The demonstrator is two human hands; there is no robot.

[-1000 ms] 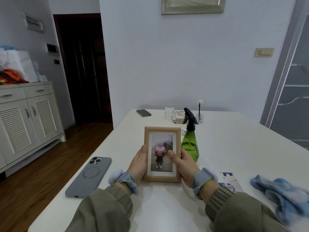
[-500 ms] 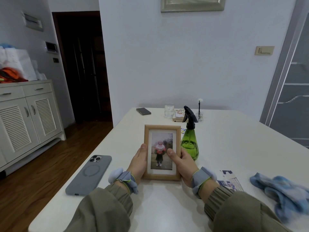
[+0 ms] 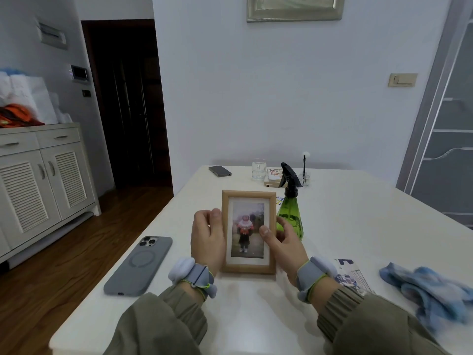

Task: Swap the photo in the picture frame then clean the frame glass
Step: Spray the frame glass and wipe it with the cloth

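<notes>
Picture frame [image 3: 248, 231] stands upright between left hand [image 3: 207, 240] and right hand [image 3: 284, 242]; both grasp its side rails, steadying it for inspection, right thumb overlapping the glass.

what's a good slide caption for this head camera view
Both hands, left hand and right hand, hold a light wooden picture frame upright on the white table, green spray bottle behind it.

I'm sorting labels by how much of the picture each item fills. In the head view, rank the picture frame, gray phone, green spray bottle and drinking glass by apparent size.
1. picture frame
2. gray phone, nearly as large; both are near the camera, so this order is unsure
3. green spray bottle, partly hidden
4. drinking glass, farthest away
</notes>
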